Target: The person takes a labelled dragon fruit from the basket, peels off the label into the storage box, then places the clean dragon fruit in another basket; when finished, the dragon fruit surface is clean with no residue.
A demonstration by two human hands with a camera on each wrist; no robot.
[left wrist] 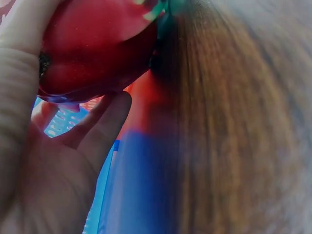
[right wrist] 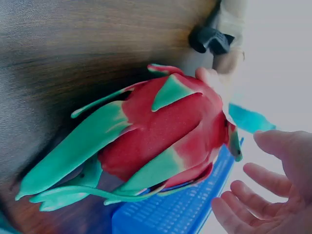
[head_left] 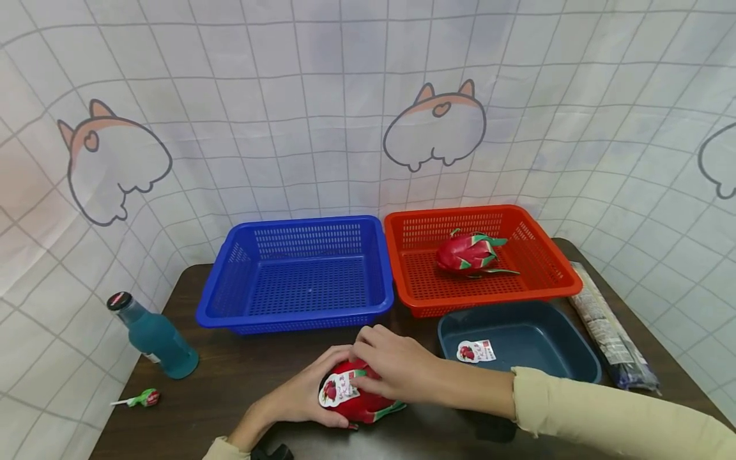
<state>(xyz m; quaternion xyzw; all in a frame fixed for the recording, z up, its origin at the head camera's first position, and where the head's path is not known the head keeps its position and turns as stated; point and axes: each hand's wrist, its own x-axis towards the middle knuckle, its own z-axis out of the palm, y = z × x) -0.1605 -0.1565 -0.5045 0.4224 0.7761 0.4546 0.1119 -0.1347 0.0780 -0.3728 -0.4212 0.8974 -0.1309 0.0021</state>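
Observation:
A red dragon fruit with green-tipped scales [head_left: 368, 404] lies on the dark table near its front, a white sticker [head_left: 338, 389] on its left side. The left hand [head_left: 299, 391] holds the fruit from the left, thumb in front and fingers behind. Above and to the right, the right hand [head_left: 397, 365] has its fingers at the fruit's top and by the sticker. In the right wrist view the right hand [right wrist: 273, 190] has loosely bent fingers, with a gap to the fruit [right wrist: 161, 131]. The left wrist view shows the fruit [left wrist: 97, 46] against the left hand [left wrist: 63, 161].
Behind stand a blue basket [head_left: 310, 319] and a red basket [head_left: 489, 299] holding another dragon fruit [head_left: 466, 251]. A dark tray [head_left: 529, 338] with a sticker [head_left: 476, 351] and a long packet [head_left: 609, 326] are right; a teal bottle [head_left: 163, 342] and a lollipop [head_left: 144, 398] are left.

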